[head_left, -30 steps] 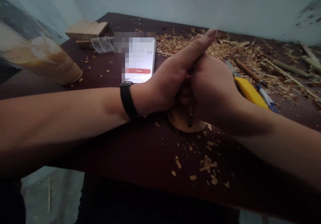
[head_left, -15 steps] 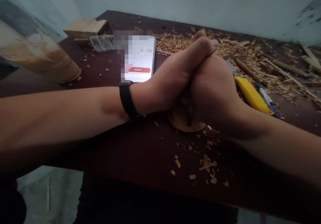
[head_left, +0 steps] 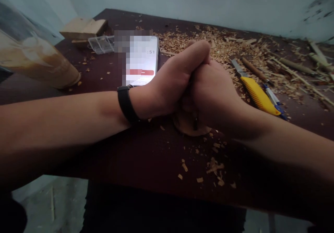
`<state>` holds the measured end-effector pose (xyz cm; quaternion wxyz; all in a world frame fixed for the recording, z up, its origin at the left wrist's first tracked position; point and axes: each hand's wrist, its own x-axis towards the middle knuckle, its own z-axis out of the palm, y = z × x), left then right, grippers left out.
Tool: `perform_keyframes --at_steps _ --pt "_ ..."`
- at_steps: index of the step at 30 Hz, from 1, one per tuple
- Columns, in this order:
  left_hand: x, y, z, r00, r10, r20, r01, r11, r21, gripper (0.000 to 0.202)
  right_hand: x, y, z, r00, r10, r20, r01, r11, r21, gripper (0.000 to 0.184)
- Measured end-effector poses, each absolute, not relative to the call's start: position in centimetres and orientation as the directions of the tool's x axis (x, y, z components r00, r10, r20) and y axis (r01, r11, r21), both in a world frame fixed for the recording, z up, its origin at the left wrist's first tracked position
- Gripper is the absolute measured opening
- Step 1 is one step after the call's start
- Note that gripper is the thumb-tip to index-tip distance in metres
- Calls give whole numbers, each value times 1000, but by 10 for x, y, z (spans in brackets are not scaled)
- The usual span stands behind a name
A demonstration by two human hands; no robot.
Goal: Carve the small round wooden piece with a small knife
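Observation:
My left hand, with a black band at the wrist, is closed and pressed against my right hand. Its thumb side rests along the top of the right hand. The right hand is curled into a fist, and whatever lies inside the two hands is hidden. Directly beneath them, a pale wooden piece with a rounded edge lies on the dark table. A short, dark, narrow thing shows between the right hand and the wood; its kind is unclear.
Left stand a plastic cup of brown drink, wood blocks and a clear divided box. A lit phone lies beyond my left wrist. Right are a yellow-handled tool, a blue-white pen and wood shavings.
The view has shifted slightly, moving everything a little left. My hands stay pressed together over the wood, the left thumb slightly lower. More of the yellow-handled tool's blade shows.

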<state>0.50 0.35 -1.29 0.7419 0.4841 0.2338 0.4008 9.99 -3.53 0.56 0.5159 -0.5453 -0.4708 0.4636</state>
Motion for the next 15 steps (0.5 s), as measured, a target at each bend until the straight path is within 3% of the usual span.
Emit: perform_keyframes --at_steps 4,7,10,15 --pt "10 -5 -12 604 793 76 -469 277 839 49 105 -39 2 82 994 -70 -181 -54 -982 45" --pt "12 -10 -9 578 807 126 -537 258 803 35 108 -39 3 73 992 -105 -297 -79 -952 58" --pt "10 -12 -5 548 826 130 -528 221 820 21 107 -37 6 81 987 -139 -304 -108 -947 52" --pt "9 -9 -3 557 826 88 -502 251 828 27 104 -35 7 95 984 -151 -229 -126 -965 57"
